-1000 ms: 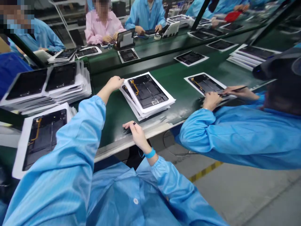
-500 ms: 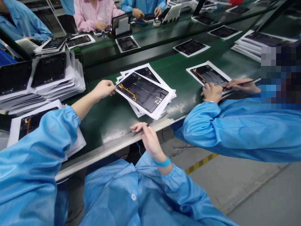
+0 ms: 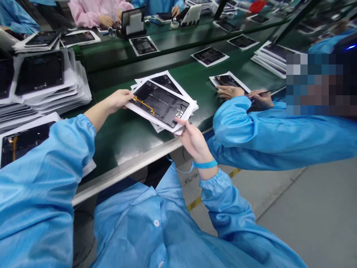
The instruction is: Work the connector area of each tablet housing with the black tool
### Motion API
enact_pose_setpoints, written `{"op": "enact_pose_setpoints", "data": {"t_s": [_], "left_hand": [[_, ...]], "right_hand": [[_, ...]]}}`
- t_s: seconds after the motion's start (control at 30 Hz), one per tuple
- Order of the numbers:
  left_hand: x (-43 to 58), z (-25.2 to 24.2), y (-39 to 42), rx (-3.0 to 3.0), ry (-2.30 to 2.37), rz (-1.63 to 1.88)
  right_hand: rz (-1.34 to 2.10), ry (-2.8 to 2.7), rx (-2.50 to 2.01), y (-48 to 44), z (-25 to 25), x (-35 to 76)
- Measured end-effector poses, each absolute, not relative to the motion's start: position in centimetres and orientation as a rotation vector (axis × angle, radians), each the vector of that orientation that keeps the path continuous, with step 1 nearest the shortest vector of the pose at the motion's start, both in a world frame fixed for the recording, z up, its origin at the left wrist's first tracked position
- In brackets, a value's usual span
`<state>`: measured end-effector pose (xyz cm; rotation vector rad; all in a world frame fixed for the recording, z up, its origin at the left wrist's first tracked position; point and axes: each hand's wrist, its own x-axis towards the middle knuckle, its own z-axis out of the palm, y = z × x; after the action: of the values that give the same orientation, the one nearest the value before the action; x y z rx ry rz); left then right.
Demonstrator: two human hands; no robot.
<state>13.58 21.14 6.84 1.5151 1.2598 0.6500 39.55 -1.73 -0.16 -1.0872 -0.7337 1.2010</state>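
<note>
Top tablet back panel (image 3: 158,106) on its white sheet (image 3: 185,111) has been lifted off the pile since the earlier frame and tilted up; R hand (image 3: 195,143) has been brought up from the belt edge to the near corner.

L to R: tall stack of panels on sheets (image 3: 47,80) is seen on the green conveyor belt (image 3: 119,143), w/ another panel on a sheet (image 3: 23,143) partly covered by the L sleeve (image 3: 47,186). L hand (image 3: 119,100) is closed in a narrow pinch on the sheet's left edge. Held panel is gripped between both hands, just above the lower pile (image 3: 166,83), gold flex cable (image 3: 143,105) facing up. R hand is also pinched narrow on the sheet corner, fingers (image 3: 181,123) across the panel edge; blue wristband (image 3: 205,164) is worn on that wrist. Pile is left on the belt, near its metal front edge (image 3: 125,162).

Further R, a co-worker's sleeve (image 3: 264,137) is seen; that person's nearer hand (image 3: 228,91) is resting on a separate panel (image 3: 227,80), other hand (image 3: 260,98) is holding a thin stylus (image 3: 267,91). Stacked panels (image 3: 270,56) are placed beyond, on the far R of the belt.
</note>
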Motion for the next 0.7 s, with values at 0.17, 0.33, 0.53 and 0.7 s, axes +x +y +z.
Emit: {"op": "enact_pose_setpoints", "data": {"t_s": [0.17, 0.33, 0.53, 0.7], "left_hand": [[6.2, 8.5, 18.9, 1.729, 1.315, 0.419], [0.4, 7.1, 18.8, 1.864, 1.536, 0.009], [0.2, 4.6, 18.9, 2.085, 1.732, -0.15], [1.8, 5.5, 9.2, 2.457, 1.615, 0.147]], "right_hand": [[1.475, -0.691, -0.998, -6.4, -0.8, 32.7], [1.922, -0.518, -0.777, -9.3, -3.6, 23.3], [2.207, -0.865, -0.749, -9.4, -4.1, 22.2], [1.626, -1.612, -1.02, -6.5, -1.7, 27.8]]}}
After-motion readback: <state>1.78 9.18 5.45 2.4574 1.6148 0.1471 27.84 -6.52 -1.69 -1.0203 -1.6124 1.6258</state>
